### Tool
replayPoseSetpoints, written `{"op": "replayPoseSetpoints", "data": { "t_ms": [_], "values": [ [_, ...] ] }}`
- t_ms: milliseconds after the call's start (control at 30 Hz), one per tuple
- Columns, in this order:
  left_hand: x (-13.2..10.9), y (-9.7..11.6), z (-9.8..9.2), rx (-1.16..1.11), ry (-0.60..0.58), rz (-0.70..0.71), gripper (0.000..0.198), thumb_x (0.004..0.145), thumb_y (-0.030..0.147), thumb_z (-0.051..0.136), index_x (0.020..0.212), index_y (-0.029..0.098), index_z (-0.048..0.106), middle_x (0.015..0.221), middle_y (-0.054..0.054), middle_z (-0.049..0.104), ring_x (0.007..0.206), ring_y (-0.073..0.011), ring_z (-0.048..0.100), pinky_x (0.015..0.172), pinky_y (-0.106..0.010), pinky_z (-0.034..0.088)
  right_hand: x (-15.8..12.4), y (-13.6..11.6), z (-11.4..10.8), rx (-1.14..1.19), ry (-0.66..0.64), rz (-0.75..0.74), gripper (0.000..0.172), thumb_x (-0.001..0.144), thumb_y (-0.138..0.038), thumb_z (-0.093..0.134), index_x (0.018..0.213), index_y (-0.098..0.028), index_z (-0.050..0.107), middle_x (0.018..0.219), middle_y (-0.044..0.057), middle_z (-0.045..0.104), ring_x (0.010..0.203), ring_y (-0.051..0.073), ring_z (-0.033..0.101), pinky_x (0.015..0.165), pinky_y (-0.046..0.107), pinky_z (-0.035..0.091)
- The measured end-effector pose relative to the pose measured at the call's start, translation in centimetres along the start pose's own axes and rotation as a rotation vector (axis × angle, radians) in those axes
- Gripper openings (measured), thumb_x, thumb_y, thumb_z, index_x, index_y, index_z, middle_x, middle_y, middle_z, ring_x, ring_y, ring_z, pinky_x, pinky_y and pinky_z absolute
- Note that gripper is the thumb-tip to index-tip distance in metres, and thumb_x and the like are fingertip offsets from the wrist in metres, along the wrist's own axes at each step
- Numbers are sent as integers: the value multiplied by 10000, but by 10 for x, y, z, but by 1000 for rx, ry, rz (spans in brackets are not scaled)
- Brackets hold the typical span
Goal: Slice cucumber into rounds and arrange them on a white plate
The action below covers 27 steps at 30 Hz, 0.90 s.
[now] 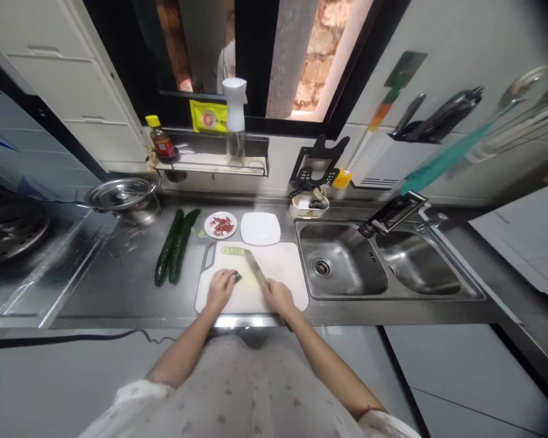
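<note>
A white cutting board (278, 261) lies on the steel counter in front of me. My left hand (220, 288) is curled over a short piece of cucumber (237, 277) on the board. My right hand (278, 296) grips the handle of a knife (256, 267) whose blade points away from me, just right of the cucumber piece. A row of cucumber slices (233, 250) lies near the board's far edge. Two whole cucumbers (176, 246) lie on the counter to the left.
A small plate of chopped red chili (220, 225) and an empty white square plate (260, 229) sit behind the board. A double sink (383, 264) with a faucet (393, 213) is on the right. A lidded pot (123, 198) stands at the left.
</note>
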State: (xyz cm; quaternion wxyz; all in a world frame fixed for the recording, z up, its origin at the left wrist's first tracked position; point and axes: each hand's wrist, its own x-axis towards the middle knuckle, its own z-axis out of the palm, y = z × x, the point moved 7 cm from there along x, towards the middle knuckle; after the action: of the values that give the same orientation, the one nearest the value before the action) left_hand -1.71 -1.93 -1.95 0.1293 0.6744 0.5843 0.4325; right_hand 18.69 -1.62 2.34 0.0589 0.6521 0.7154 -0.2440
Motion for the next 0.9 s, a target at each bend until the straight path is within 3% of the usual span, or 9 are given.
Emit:
{"op": "replayPoseSetpoints", "data": {
  "t_ms": [400,900],
  "values": [
    [-3,-2,7,14,-39,106,245,929,290,496,1075,223,681,935,-63,656,874,-167,596,801,-314,499,0,-37,0,-101,30,-119,378,990,-337,274,1075,-183,609,946,109,706,888,214,658,733,282,424],
    [-1,4,5,54,-54,124,236,931,266,490,1055,213,684,915,-65,648,872,-169,581,798,-312,493,-9,-55,-2,-123,6,-143,346,982,-273,287,1089,-159,595,952,120,702,896,214,658,732,285,438]
  ]
}}
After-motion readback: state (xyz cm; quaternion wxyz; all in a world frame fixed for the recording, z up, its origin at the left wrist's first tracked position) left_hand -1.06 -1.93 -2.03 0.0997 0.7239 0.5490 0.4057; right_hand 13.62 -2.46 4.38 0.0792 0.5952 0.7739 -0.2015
